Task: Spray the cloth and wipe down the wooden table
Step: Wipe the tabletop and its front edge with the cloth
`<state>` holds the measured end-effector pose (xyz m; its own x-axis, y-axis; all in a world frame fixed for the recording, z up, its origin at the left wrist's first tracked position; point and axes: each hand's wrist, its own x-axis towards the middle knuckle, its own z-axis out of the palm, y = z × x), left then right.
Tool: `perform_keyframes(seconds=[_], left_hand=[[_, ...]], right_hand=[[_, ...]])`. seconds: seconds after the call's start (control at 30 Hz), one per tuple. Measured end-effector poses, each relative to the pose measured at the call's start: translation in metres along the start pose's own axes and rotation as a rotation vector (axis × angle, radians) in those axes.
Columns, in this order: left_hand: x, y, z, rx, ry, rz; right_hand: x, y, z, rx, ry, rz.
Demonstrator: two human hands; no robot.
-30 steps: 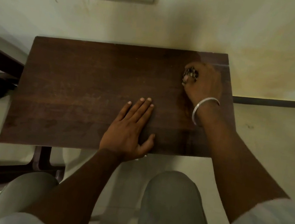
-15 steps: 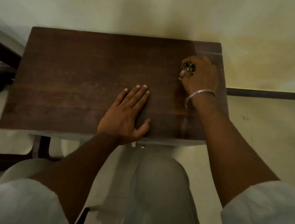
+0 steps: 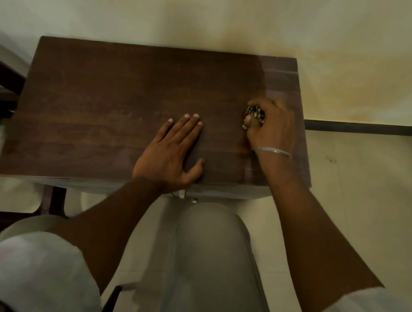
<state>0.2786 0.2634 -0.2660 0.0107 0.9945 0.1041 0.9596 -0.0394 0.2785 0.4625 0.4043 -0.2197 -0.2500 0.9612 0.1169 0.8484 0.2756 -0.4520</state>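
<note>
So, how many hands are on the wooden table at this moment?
2. The left hand lies flat on the wooden table near its front edge; the right hand, toward the right end, grips a bunched dark cloth.

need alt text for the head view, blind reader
The right hand grips a bunched dark patterned cloth against the right end of a dark wooden table, while the left hand lies flat near its front edge. A thin bangle circles the right wrist.

Left of where the right hand [image 3: 272, 130] grips the bunched cloth [image 3: 254, 113], the wooden table [image 3: 101, 101] runs open to its far-left edge. The left hand [image 3: 171, 151] lies flat (near-left of the grip), blocking that path. Beyond the grip stands the wall [image 3: 244, 23].
</note>
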Motion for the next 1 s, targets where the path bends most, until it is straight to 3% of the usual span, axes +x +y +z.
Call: perform_keyframes(seconds=[0.17, 0.4, 0.6, 0.83, 1.0], left_hand=[[0.0, 0.001, 0.001, -0.008, 0.008, -0.005], [0.0, 0.003, -0.002, 0.003, -0.019, -0.006], [-0.003, 0.003, -0.003, 0.021, -0.035, -0.008], [-0.003, 0.006, -0.005, 0.068, -0.05, 0.005], [-0.001, 0.023, 0.001, 0.087, -0.085, -0.028]], right_hand=[[-0.066, 0.006, -0.007, 0.022, -0.028, -0.004], [-0.04, 0.001, -0.007, 0.03, -0.02, 0.035], [-0.106, 0.014, -0.014, 0.06, -0.08, -0.035], [-0.071, 0.01, -0.016, 0.079, -0.069, 0.009], [-0.109, 0.023, -0.023, 0.063, -0.07, 0.015]])
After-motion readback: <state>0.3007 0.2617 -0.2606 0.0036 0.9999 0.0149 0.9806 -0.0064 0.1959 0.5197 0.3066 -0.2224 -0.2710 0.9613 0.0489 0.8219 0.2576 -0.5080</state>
